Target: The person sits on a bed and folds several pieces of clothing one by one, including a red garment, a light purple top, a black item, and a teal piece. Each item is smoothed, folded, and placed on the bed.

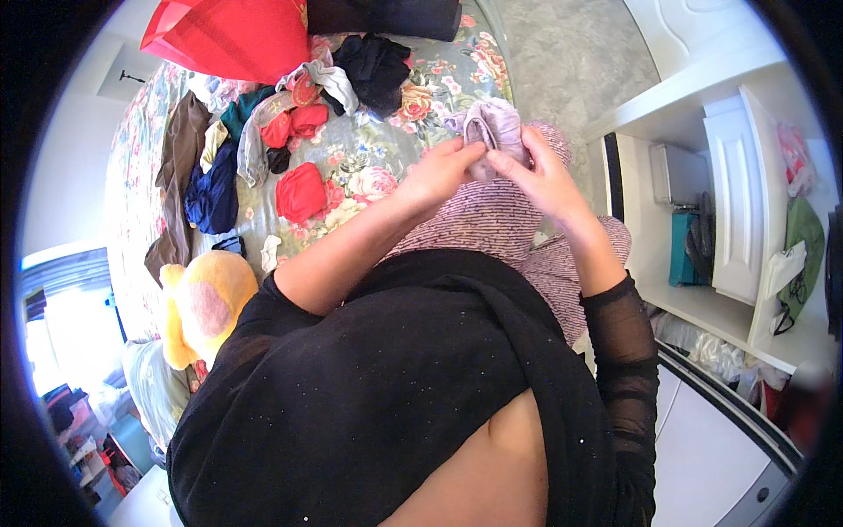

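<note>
Above my striped trouser leg [481, 215], both hands hold a small pale lilac cloth garment [497, 123], bunched and partly rolled or folded. My left hand [439, 174] pinches its near left edge between thumb and fingers. On the other side, my right hand [546, 180] has its thumb on the near edge and its fingers round the right side. The garment's exact kind cannot be made out. Nearest on the bed is a compact red cloth bundle [300, 192], left of my left forearm.
Loose clothes lie on the flowered bedspread [373, 180]: a black garment [371, 72], a navy one [212, 195] and brown trousers [180, 149]. A red bag [230, 39] stands behind them. A yellow plush toy [211, 303] sits at my left. To the right is an open white cabinet [733, 202].
</note>
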Tool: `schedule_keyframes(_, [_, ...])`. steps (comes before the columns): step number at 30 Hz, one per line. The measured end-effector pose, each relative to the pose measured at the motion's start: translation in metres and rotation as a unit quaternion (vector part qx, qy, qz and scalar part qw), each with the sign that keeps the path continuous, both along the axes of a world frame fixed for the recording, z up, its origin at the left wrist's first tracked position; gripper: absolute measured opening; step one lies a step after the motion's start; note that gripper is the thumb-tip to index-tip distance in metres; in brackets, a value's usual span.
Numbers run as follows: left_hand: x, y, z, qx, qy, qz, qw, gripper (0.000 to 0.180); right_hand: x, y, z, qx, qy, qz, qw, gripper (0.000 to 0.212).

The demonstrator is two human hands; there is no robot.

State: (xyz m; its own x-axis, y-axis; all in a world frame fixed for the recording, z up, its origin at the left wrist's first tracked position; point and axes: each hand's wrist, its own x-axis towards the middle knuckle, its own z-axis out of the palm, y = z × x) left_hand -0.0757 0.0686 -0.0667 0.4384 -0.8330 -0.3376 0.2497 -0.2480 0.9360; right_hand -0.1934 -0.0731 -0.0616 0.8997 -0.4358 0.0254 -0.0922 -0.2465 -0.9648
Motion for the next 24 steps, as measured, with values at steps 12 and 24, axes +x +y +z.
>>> schedule_keyframes(12, [0.005, -0.001, -0.003, -0.046, 0.124, 0.025, 0.991, 0.038, 0.002, 0.002, 0.003, 0.082, 0.046, -0.082, 0.992, 0.035])
schedule_keyframes(24, [0.010, 0.004, 0.002, -0.102, -0.105, 0.043, 0.988, 0.022, 0.004, -0.005, -0.009, 0.165, -0.013, -0.051, 0.985, 0.035])
